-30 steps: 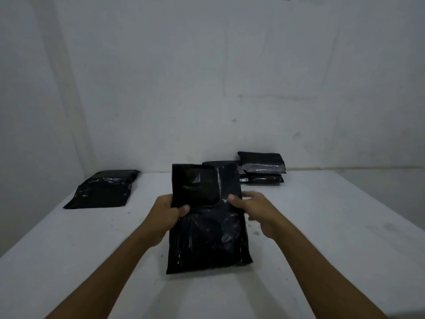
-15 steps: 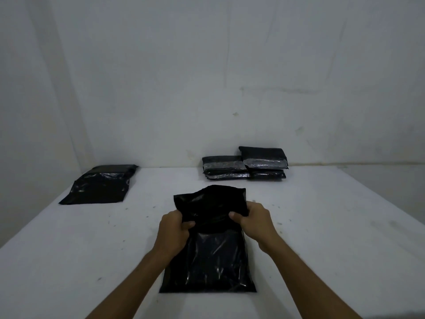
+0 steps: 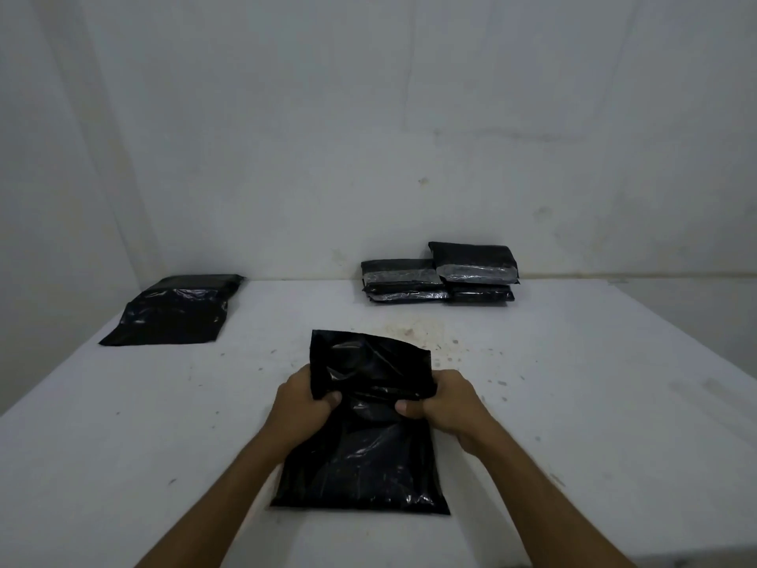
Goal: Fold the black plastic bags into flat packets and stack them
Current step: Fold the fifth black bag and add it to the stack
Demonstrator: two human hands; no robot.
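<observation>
Bag: black plastic bag (image 3: 360,457) lies lengthwise on the white desk (image 3: 123,444), near edge flat; far flap raised and crumpled, bent toward the person.
Left hand: left hand (image 3: 305,399) pinches the flap's left edge, thumb on top, fingers curled under.
Right hand: right hand (image 3: 440,403) pinches the right edge the same way, level with the left.
Step (judged): first fold, flap to be brought down over the body.
Method: keep both pinches level so the crease runs square; align side edges before letting go; press out trapped air from crease outward, or the packet will spring open.
Risk: slick film; lower half may slide when the flap is pulled.
Stacks: finished packets (image 3: 440,274) in two piles at the far wall, well apart.
Unfolded: one flat bag (image 3: 172,313) far left.
</observation>
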